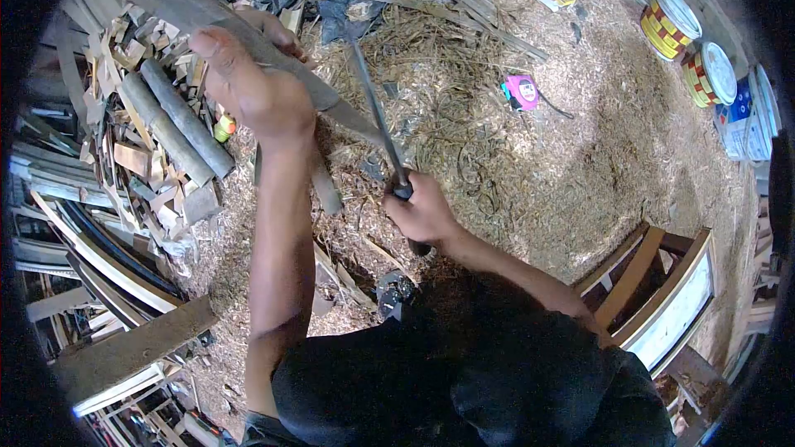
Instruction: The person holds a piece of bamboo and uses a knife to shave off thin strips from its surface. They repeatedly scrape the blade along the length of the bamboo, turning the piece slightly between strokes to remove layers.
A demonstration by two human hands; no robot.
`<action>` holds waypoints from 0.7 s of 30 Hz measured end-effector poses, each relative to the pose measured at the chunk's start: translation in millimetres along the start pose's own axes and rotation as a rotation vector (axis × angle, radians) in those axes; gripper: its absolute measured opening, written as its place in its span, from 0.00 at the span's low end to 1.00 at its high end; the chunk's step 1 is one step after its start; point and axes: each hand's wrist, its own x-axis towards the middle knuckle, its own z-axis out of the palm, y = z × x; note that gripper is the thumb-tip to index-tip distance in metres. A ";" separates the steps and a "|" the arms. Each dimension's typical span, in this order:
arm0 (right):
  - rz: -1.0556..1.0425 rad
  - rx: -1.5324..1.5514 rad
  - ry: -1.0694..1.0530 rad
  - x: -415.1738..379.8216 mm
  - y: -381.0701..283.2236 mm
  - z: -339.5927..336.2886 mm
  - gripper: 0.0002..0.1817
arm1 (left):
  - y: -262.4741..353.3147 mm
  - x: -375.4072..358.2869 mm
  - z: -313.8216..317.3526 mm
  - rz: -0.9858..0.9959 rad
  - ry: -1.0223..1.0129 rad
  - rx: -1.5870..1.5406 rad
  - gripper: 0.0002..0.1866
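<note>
My right hand [426, 211] is closed round the black handle of a long knife [374, 95], whose narrow blade points up and away. In my left hand [261, 95] is a long grey-brown pole [186, 8], which looks like bamboo and slants from the upper left down to a thin tip beside the blade. My left thumb lies along the pole's near side. Fingers show on its far side, and the middle of the grip is hidden. The blade crosses the pole's narrow end in this view.
Wood offcuts and two round poles [186, 116] lie heaped at left. A pink tape measure [522, 93] lies on the shaving-covered floor, with thin strips [464, 0] beyond. Paint buckets [671, 23] line the right wall. A wooden frame [675, 306] stands by my right elbow.
</note>
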 end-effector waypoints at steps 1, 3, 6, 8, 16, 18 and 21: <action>0.119 0.002 -0.011 1.2 23.9 6.4 0.04 | 2.0 -0.4 -0.7 0.004 0.004 0.002 0.38; 0.163 -0.059 0.009 3.6 40.8 2.3 0.03 | 5.1 -1.1 0.1 -0.069 0.055 -0.018 0.38; 0.374 -0.084 -0.051 2.6 15.1 -7.4 0.04 | 1.3 2.4 -0.1 0.031 0.027 0.045 0.38; 0.260 -0.073 -0.020 -3.1 30.1 1.4 0.05 | -2.9 2.7 -2.4 0.018 0.022 0.052 0.38; 0.345 -0.095 -0.008 -17.3 91.9 0.4 0.13 | 3.5 3.6 5.6 -0.052 0.100 0.004 0.39; 0.321 -0.132 -0.030 -18.4 68.3 -5.8 0.15 | -2.1 1.1 0.7 0.022 0.010 0.052 0.39; 0.262 -0.033 0.033 -18.8 76.2 3.2 0.15 | -4.4 0.6 -0.9 0.005 -0.015 0.029 0.37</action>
